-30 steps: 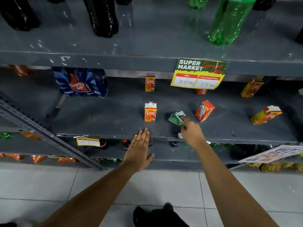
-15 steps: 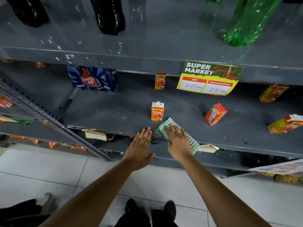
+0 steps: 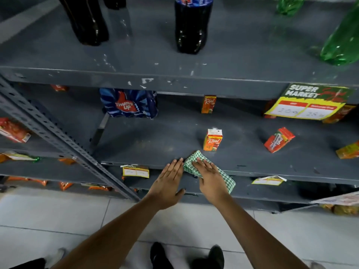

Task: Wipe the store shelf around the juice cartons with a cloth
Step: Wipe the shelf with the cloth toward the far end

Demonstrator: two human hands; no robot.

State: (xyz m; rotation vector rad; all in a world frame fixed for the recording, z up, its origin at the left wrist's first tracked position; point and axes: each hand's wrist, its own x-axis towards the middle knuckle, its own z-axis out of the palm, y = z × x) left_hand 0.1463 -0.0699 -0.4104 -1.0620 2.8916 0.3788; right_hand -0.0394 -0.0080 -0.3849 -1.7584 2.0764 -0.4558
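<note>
A green-and-white checked cloth (image 3: 226, 177) lies over the front edge of the grey middle shelf (image 3: 159, 140). My right hand (image 3: 210, 176) presses flat on the cloth, fingers spread. My left hand (image 3: 167, 183) rests flat and empty on the shelf edge just left of it, fingertips nearly touching the cloth. An upright orange Real juice carton (image 3: 212, 140) stands just behind the cloth. A second upright carton (image 3: 208, 104) stands further back. A red-orange carton (image 3: 279, 139) leans at the right, and another carton (image 3: 348, 151) is cut by the right edge.
Dark cola bottles (image 3: 189, 26) and a green bottle (image 3: 342, 41) stand on the upper shelf. A blue Thums Up pack (image 3: 129, 103) sits back left. A yellow price sign (image 3: 308, 102) hangs at the right. A slotted upright (image 3: 58, 136) slants at the left. Snack packets fill lower shelves.
My right hand brought the bunched cloth back from beside the leaning carton, laid it flat on the front edge, and slid it left. My left hand stayed on the edge.
</note>
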